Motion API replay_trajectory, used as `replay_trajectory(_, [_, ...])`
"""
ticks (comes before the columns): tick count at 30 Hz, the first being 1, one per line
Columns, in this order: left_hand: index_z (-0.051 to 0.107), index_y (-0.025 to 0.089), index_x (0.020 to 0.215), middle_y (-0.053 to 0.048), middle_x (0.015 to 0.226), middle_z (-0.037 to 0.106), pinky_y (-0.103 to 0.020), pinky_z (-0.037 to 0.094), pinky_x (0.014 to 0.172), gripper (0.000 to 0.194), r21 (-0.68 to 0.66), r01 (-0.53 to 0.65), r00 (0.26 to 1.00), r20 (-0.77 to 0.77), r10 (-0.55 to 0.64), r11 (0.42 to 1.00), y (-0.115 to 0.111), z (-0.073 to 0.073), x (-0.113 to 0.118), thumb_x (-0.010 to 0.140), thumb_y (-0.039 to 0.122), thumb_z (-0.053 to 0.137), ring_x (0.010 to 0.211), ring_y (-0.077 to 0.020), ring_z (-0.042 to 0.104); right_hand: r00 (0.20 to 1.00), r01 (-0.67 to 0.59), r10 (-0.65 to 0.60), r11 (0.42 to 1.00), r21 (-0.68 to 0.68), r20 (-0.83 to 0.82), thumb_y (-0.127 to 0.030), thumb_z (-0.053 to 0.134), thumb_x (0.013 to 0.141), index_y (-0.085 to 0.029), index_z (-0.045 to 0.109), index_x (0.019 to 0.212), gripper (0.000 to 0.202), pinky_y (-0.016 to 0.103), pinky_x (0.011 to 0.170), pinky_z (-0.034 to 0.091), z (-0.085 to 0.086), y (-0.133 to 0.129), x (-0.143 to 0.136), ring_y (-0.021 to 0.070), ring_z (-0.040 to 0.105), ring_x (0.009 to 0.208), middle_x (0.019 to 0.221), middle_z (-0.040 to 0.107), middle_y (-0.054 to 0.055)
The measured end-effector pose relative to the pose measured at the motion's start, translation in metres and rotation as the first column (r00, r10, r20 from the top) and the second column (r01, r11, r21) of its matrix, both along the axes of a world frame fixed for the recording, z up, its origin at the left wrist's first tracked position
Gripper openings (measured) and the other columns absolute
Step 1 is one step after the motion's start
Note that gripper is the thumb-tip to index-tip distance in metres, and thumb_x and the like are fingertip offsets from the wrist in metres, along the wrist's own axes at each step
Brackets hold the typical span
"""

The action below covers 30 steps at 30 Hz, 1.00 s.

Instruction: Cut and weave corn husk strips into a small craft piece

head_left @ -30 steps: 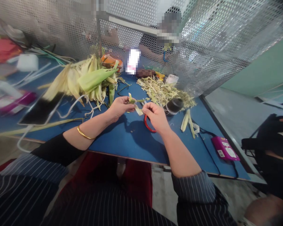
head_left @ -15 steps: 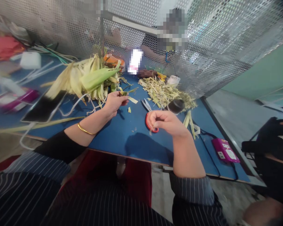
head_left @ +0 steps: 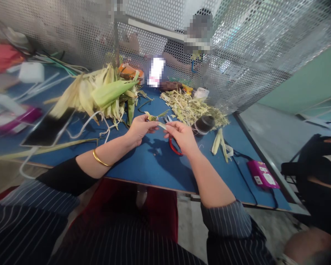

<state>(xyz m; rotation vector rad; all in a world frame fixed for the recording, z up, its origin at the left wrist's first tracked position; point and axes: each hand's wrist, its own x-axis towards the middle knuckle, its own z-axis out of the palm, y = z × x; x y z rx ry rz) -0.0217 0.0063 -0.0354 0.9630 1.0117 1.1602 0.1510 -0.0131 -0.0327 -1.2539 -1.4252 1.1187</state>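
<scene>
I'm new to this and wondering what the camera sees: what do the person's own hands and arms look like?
The left hand and right hand are ungloved. A thin gold-coloured bangle circles the left forearm, with a plain black sleeve nearer the elbow. Both arms wear dark, pale-striped clothing with greyer cuffs.

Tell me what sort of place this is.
Probably a small craft workshop or shared workroom: what look like corn husks lie piled on a blue worktable, with red-handled scissors lying there too.
</scene>
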Motion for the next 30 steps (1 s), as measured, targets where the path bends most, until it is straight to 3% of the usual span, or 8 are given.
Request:
replay_trajectory(5, [0.062, 0.012, 0.098, -0.006, 0.087, 0.066, -0.023, 0.049, 0.060, 0.034, 0.045, 0.128, 0.990, -0.066, -0.125, 0.991, -0.005, 0.002, -0.001, 0.071, 0.028, 0.073, 0.072, -0.0137, 0.066, 0.987, 0.049, -0.061, 0.995, -0.084, -0.146, -0.030, 0.071, 0.066, -0.017, 0.064, 0.082, 0.021, 0.023, 0.053, 0.044, -0.001, 0.000, 0.000, 0.0092, 0.057, 0.051, 0.062, 0.064, -0.001])
replay_trajectory(9, [0.048, 0.017, 0.131, -0.012, 0.113, 0.063, -0.029, 0.052, 0.071, 0.069, 0.209, 0.056, 0.982, -0.188, -0.016, 0.976, -0.003, 0.002, -0.004, 0.069, 0.034, 0.075, 0.084, -0.0175, 0.065, 0.952, 0.017, -0.068, 0.986, -0.168, -0.299, -0.018, 0.064, 0.063, -0.017, 0.064, 0.083, 0.020, 0.021, 0.047, 0.039, 0.004, 0.003, 0.011, 0.0071, 0.048, 0.046, 0.054, 0.057, -0.005])
replay_trajectory(11, [0.050, 0.022, 0.132, -0.013, 0.130, 0.055, -0.032, 0.050, 0.083, 0.076, 0.365, 0.065, 0.955, -0.292, 0.047, 0.929, -0.002, 0.002, -0.006, 0.063, 0.033, 0.080, 0.100, -0.0210, 0.062, 0.932, 0.000, -0.072, 0.980, -0.197, -0.356, -0.015, 0.061, 0.062, -0.017, 0.064, 0.083, 0.021, 0.020, 0.045, 0.037, 0.006, 0.004, 0.015, 0.0061, 0.044, 0.045, 0.052, 0.052, -0.006])
replay_trajectory(14, [0.056, 0.024, 0.127, -0.011, 0.133, 0.055, -0.036, 0.043, 0.098, 0.075, 0.502, 0.216, 0.901, -0.432, 0.027, 0.838, -0.002, 0.002, -0.007, 0.057, 0.030, 0.083, 0.117, -0.0245, 0.055, 0.900, -0.036, -0.074, 0.969, -0.243, -0.429, -0.013, 0.058, 0.061, -0.018, 0.062, 0.084, 0.024, 0.019, 0.046, 0.037, 0.009, 0.004, 0.017, 0.0044, 0.040, 0.044, 0.053, 0.049, -0.008])
replay_trajectory(18, [0.053, 0.022, 0.129, -0.010, 0.119, 0.064, -0.036, 0.040, 0.101, 0.077, 0.536, 0.341, 0.859, -0.511, -0.025, 0.772, -0.004, 0.001, -0.006, 0.057, 0.023, 0.083, 0.109, -0.0224, 0.060, 0.867, -0.082, -0.067, 0.958, -0.275, -0.494, -0.013, 0.058, 0.063, -0.018, 0.062, 0.084, 0.022, 0.018, 0.048, 0.041, 0.011, 0.003, 0.015, 0.0039, 0.039, 0.044, 0.056, 0.048, -0.008])
replay_trajectory(24, [0.055, 0.018, 0.118, -0.010, 0.120, 0.061, -0.030, 0.050, 0.081, 0.063, 0.474, 0.357, 0.871, -0.481, -0.103, 0.805, -0.009, -0.006, 0.004, 0.060, 0.025, 0.080, 0.090, -0.0179, 0.064, 0.837, -0.128, -0.046, 0.953, -0.276, -0.545, -0.018, 0.063, 0.071, -0.017, 0.064, 0.087, 0.017, 0.019, 0.060, 0.051, 0.010, 0.000, 0.008, 0.0055, 0.053, 0.055, 0.068, 0.060, -0.003])
replay_trajectory(27, [0.062, 0.015, 0.103, -0.007, 0.101, 0.067, -0.028, 0.049, 0.079, 0.039, 0.417, 0.316, 0.912, -0.382, -0.151, 0.852, -0.009, -0.006, 0.006, 0.068, 0.026, 0.073, 0.083, -0.0152, 0.064, 0.851, -0.136, -0.011, 0.961, -0.241, -0.525, -0.029, 0.064, 0.075, -0.018, 0.066, 0.091, 0.020, 0.021, 0.069, 0.054, 0.011, -0.001, 0.009, 0.0079, 0.060, 0.064, 0.081, 0.067, 0.001])
replay_trajectory(30, [0.066, 0.013, 0.095, -0.004, 0.088, 0.068, -0.026, 0.049, 0.074, 0.028, 0.326, 0.290, 0.944, -0.251, -0.213, 0.900, -0.008, -0.005, 0.005, 0.072, 0.029, 0.070, 0.072, -0.0120, 0.062, 0.886, -0.117, 0.025, 0.978, -0.171, -0.463, -0.036, 0.069, 0.072, -0.019, 0.066, 0.096, 0.029, 0.025, 0.073, 0.054, 0.012, -0.004, 0.008, 0.0103, 0.063, 0.070, 0.090, 0.070, 0.003])
